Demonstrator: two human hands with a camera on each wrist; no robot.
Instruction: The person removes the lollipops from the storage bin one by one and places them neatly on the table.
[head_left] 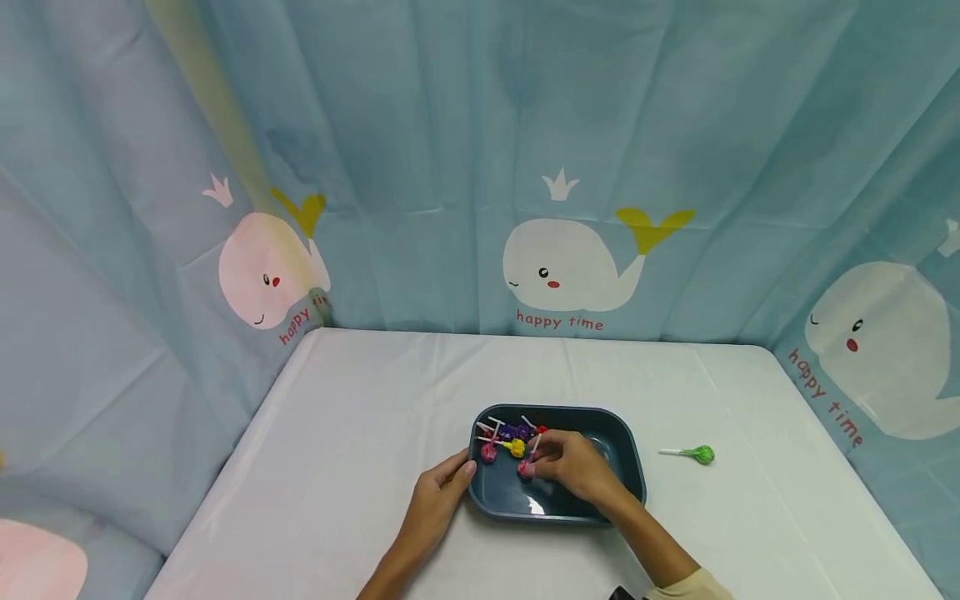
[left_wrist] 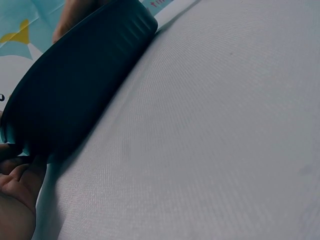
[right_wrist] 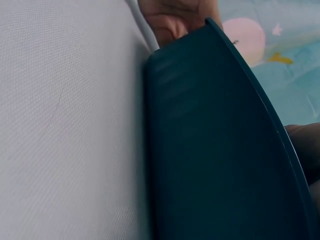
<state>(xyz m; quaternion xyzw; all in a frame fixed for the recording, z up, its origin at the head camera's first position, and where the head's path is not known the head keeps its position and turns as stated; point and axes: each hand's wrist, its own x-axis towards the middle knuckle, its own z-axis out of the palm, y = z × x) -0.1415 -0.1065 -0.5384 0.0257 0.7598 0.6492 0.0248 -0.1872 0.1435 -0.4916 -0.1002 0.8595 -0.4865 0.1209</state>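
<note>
A dark blue tray [head_left: 501,493] stands on the white-covered table. My left hand [head_left: 437,498] grips its left end, thumb at the rim; in the left wrist view the fingers bend against the tray's outer wall. Inside the tray, my right hand [head_left: 576,471] pinches a pink lollipop [head_left: 523,471], its white stick pointing up. Left of that hand lie another pink lollipop [head_left: 488,452], a yellow lollipop [head_left: 516,448] and purple lollipops [head_left: 522,432]. Something red shows behind the right fingers, partly hidden. In the right wrist view the tray wall [right_wrist: 215,130] hides the right fingertips.
To the right of the tray a green lollipop [head_left: 702,454] lies on the white cloth [head_left: 360,417], its stick pointing left. A blue curtain [head_left: 420,167] printed with whales hangs behind the table and along both sides.
</note>
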